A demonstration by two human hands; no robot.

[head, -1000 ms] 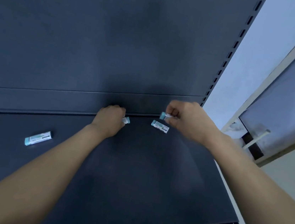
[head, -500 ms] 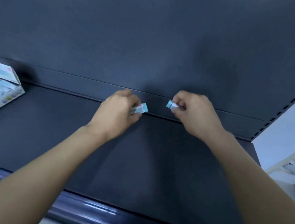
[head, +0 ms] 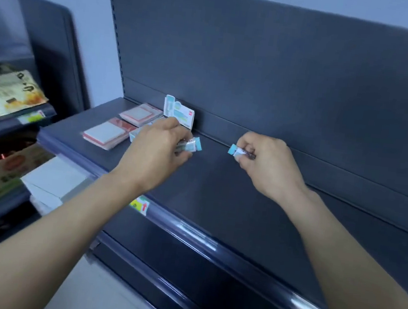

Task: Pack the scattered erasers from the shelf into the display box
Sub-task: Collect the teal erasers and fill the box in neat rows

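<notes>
Holding erasers [head: 191, 145]: left hand [head: 157, 150] two, right hand [head: 266, 165] one; one display box [head: 180, 112].

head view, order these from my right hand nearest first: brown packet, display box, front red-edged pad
1. display box: left of the right hand, at the back.
2. front red-edged pad: farther left, toward the front.
3. brown packet: far left, well beyond the pad.
</notes>
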